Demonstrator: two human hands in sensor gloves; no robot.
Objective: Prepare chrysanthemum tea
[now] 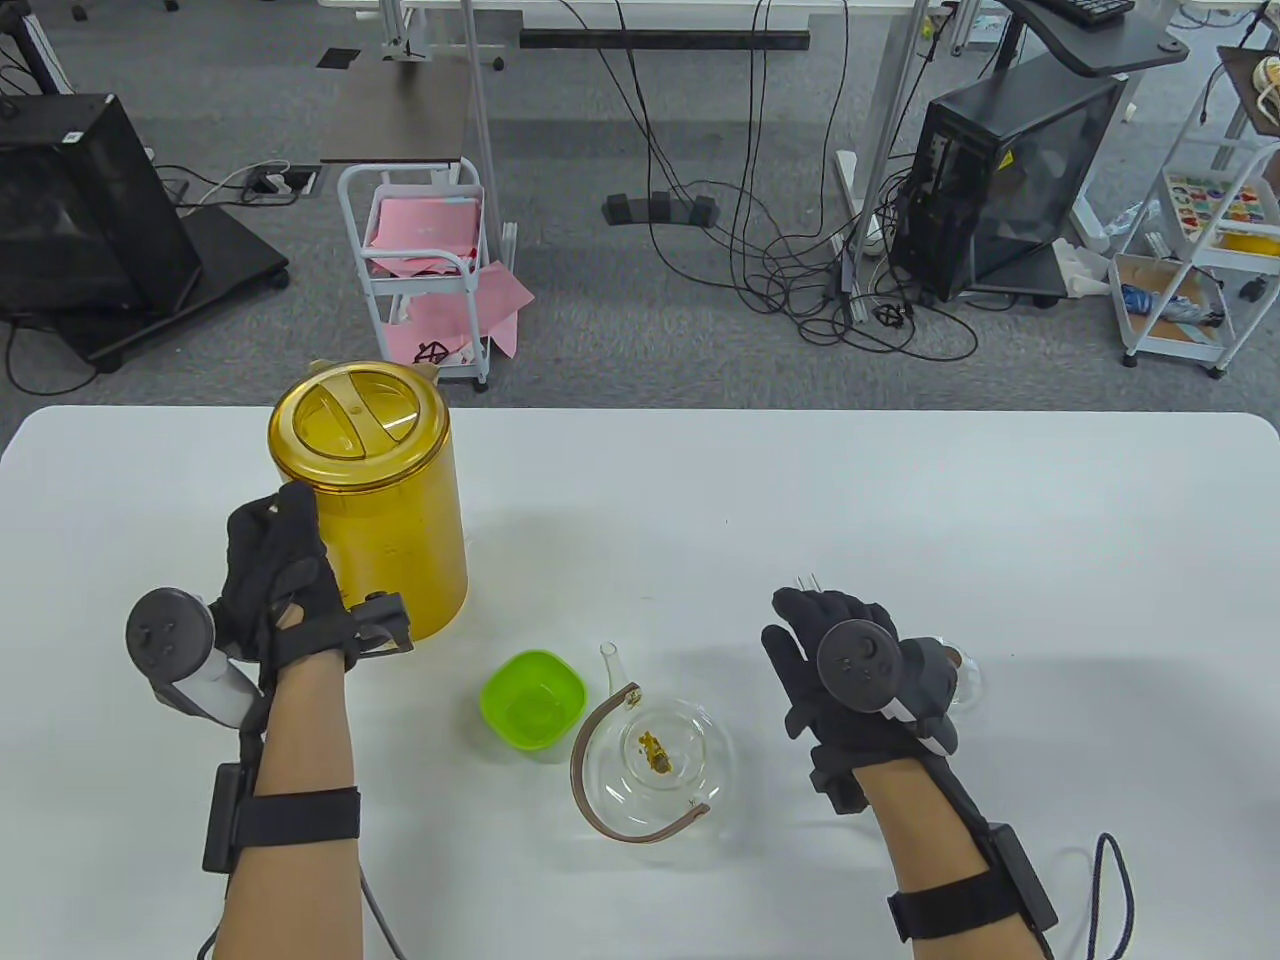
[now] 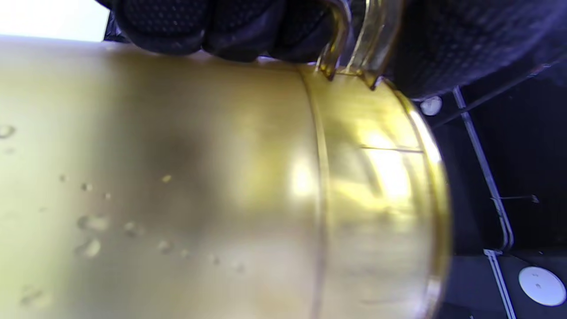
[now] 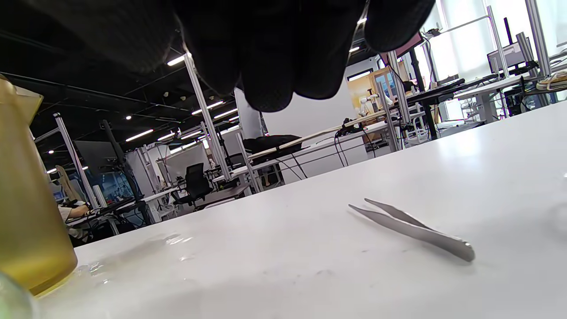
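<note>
A tall yellow pitcher with its lid on stands at the left of the white table. My left hand grips its handle, with the fingers curled round it against the pitcher wall. A glass teapot with a brown handle stands open near the front and holds a bit of yellow chrysanthemum. My right hand hovers palm down, holding nothing, over metal tweezers that lie flat on the table; their tips show past the fingers.
A green bowl sits between the pitcher and the teapot. A small glass piece lies just right of my right hand. Water drops wet the table beside the pitcher base. Carts, cables and desks stand beyond the far edge.
</note>
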